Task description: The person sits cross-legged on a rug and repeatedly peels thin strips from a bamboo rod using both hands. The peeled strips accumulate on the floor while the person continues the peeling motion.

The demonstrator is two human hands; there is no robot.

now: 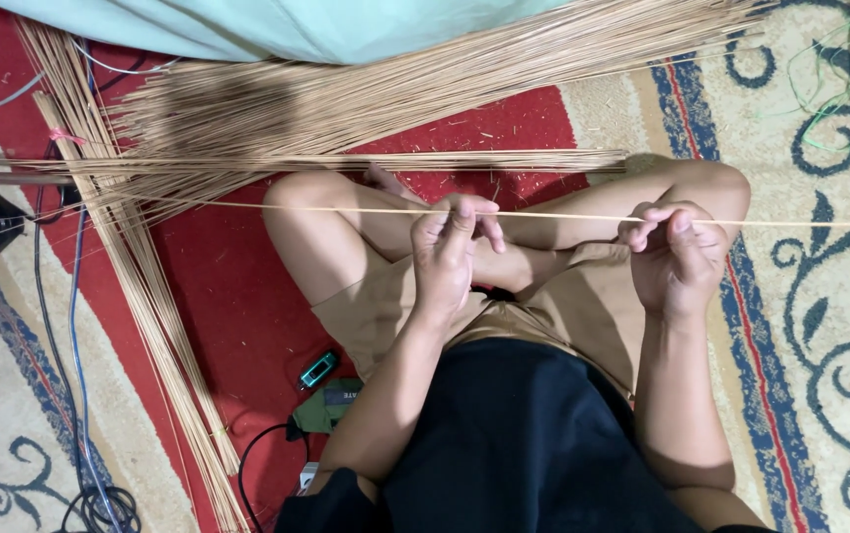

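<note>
One long, thin, pale straw-coloured stick (563,214) runs level across my lap, and both my hands are on it. My left hand (448,252) pinches it between thumb and curled fingertips near its middle; my right hand (677,255) is closed round it the same way further along, above my right knee. The stick's left end reaches toward the piles, and its right end passes out of view at the edge of the frame.

Judging by how things lie, most of the work is still ahead. A big fan of loose tan sticks (366,94) spreads over the red patterned carpet (237,296) in front of my crossed legs, partly under a pale green cloth (297,25). A flatter layer of the same sticks (346,160) lies crosswise just beyond my knees, and a long bundle (149,296) slants down my left side, tied near its top with a small pink band (65,135). I cannot tell which pile holds sticks already handled.

Beside my left thigh lie a small teal gadget (317,369), a dark green pouch (328,407) and some black and blue cables (75,326). A tangle of green strands (845,79) sits well apart at the far right.
</note>
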